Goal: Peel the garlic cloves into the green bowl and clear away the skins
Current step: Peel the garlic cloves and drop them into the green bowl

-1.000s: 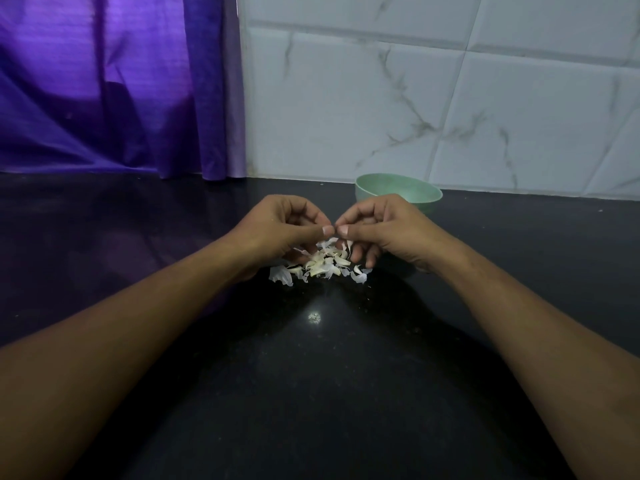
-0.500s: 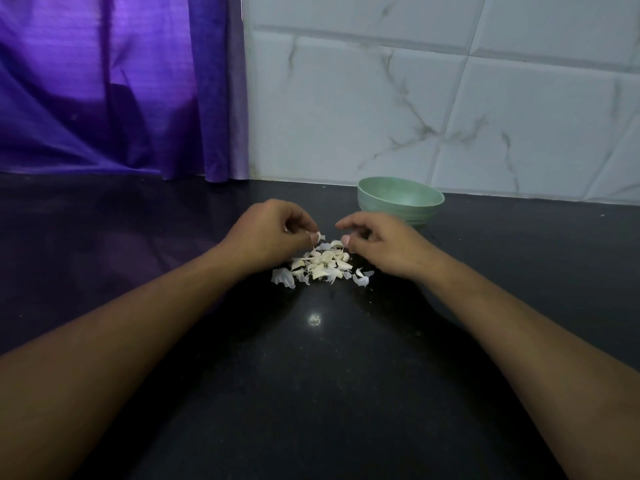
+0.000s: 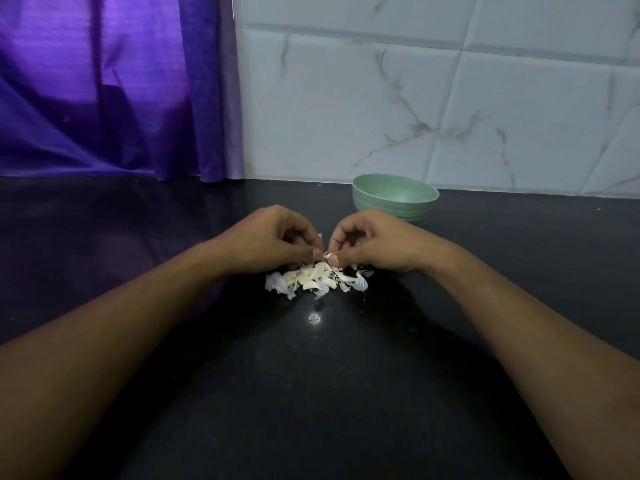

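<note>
Both left hand (image 3: 273,242) and right hand (image 3: 379,241), lately apart, now in a pinch on one garlic clove (image 3: 327,255).

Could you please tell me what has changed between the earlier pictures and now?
Half a second ago the left hand and right hand were apart over the skin pile; now they have met again, fingers pinching a small white piece between them. The pile and green bowl stayed put.

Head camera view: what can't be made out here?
Head view:
Green bowl: its near wall hides the bottom; contents unknown.
White bit pinched between left grip and right grip: too small; clove or skin unclear.
Skins pile: far edge hidden under both grips.
</note>
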The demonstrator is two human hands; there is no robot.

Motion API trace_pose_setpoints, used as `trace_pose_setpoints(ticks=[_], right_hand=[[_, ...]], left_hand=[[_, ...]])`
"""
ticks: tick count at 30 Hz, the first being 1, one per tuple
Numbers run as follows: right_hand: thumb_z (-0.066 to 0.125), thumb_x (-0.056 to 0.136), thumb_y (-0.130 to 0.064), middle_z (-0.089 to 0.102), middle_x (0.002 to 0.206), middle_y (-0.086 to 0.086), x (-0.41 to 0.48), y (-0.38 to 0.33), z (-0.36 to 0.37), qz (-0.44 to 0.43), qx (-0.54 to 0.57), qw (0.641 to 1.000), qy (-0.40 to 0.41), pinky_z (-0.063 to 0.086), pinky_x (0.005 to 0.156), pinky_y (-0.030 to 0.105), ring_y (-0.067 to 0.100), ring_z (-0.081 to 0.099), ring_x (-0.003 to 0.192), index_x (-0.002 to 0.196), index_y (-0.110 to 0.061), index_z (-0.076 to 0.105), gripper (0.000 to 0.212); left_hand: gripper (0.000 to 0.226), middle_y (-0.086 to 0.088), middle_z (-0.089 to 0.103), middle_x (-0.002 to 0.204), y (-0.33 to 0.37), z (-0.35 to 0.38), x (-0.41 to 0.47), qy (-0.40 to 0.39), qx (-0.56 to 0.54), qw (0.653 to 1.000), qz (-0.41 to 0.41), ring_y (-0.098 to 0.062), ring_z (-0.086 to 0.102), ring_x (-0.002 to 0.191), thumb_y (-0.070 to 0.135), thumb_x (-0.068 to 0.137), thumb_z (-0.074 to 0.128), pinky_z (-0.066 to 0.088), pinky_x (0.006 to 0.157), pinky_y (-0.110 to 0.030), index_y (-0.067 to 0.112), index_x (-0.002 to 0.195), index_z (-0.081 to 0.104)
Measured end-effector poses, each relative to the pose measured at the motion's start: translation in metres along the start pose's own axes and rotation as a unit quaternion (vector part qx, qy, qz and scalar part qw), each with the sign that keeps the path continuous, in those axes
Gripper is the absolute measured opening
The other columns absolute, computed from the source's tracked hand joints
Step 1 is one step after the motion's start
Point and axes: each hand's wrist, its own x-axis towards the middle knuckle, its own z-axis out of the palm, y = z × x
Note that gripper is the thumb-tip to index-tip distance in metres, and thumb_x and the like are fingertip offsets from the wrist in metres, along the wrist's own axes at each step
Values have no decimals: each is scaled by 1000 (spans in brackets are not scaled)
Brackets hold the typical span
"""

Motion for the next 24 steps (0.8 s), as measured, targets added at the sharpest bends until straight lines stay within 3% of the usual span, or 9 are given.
trace_pose_setpoints(ticks=[2, 6, 10, 12, 16, 21, 24], right_hand=[[82, 87, -14, 72, 75, 0, 0, 1, -4, -24, 39, 999, 24, 48, 63, 23, 7, 62, 66, 93, -10, 74, 10], [74, 95, -13, 69, 72, -2, -2, 2, -5, -28, 83, 992, 93, 37, 42, 20, 5, 53, 53, 98, -7, 70, 8], [77, 92, -7, 68, 74, 6, 0, 3, 4, -30, 124, 987, 97, 42, 39, 21, 9, 57, 51, 103, -4, 71, 13], [78, 90, -4, 66, 76, 10, 1, 2, 6, -40, 140, 984, 98, 44, 39, 21, 10, 57, 52, 103, -6, 73, 14], [76, 90, -2, 66, 69, -1, 0, 0, 10, -63, 144, 983, 94, 46, 43, 23, 13, 52, 54, 101, -12, 78, 15], [79, 87, -3, 68, 71, 8, 0, -3, 12, -67, 208, 966, 136, 51, 46, 25, 14, 52, 51, 106, 2, 75, 20], [77, 86, 0, 68, 67, 2, 1, -5, 15, -60, 261, 952, 149, 52, 46, 23, 11, 52, 49, 105, 5, 72, 20]], left_hand=[[11, -6, 79, 81, 2, 0, 0, -10, -20, 1000, 3, -16, 71, 69, 23, 92, 78, 58, 67, -26, 14, 99, 78], [9, -2, 78, 82, -1, 4, -1, 52, -12, 998, 17, -16, 72, 67, 24, 96, 75, 56, 63, -27, 17, 102, 76], [21, -2, 78, 86, 2, 9, -1, 80, -49, 995, 29, -16, 72, 65, 36, 95, 73, 56, 58, -26, 16, 100, 75], [23, -2, 79, 86, 3, 9, -1, 100, -60, 993, 26, -15, 71, 64, 37, 94, 73, 55, 56, -25, 14, 97, 76], [24, -8, 78, 87, 3, 9, 0, 105, -76, 992, 14, -16, 67, 64, 31, 98, 70, 54, 54, -24, 7, 97, 73], [30, -19, 74, 94, 4, 8, -1, 88, -150, 985, -6, -15, 65, 66, 29, 100, 67, 52, 57, -27, -1, 101, 66], [35, -12, 73, 91, 6, 8, -1, 89, -205, 974, -32, -13, 64, 65, 29, 100, 67, 50, 57, -27, -5, 104, 63]])
